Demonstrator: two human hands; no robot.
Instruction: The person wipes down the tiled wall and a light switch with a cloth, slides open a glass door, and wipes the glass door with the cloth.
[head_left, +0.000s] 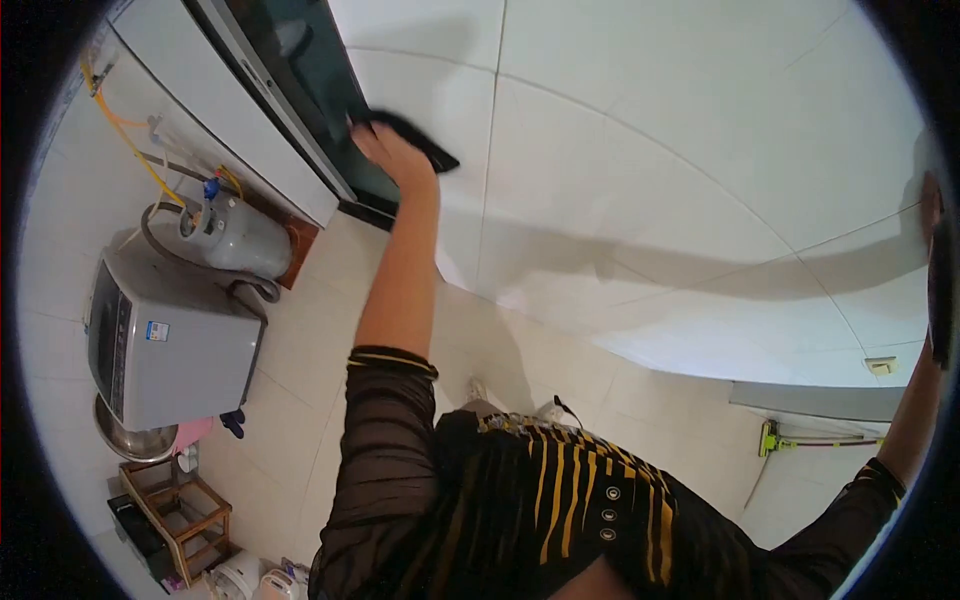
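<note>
My left hand (pixel 392 155) reaches up to the white tiled wall, beside the dark glass door panel (pixel 300 60). In it is a flat black thing, perhaps a cloth (pixel 425 142), which sticks out on the wall side; the hand is slightly blurred. At the far right edge of the view, my right hand (pixel 932 205) is raised against the same wall (pixel 650 150). A dark thing (pixel 940 290) lies along that hand and wrist. The edge of the view cuts this hand off, and its fingers cannot be made out.
On the left stand a grey gas cylinder (pixel 245 238) with hoses and a grey washing machine (pixel 190 340). Below them are a metal basin (pixel 135 435) and a wooden rack (pixel 180 510). A wall switch (pixel 880 366) and a green-headed mop (pixel 768 438) are at the right.
</note>
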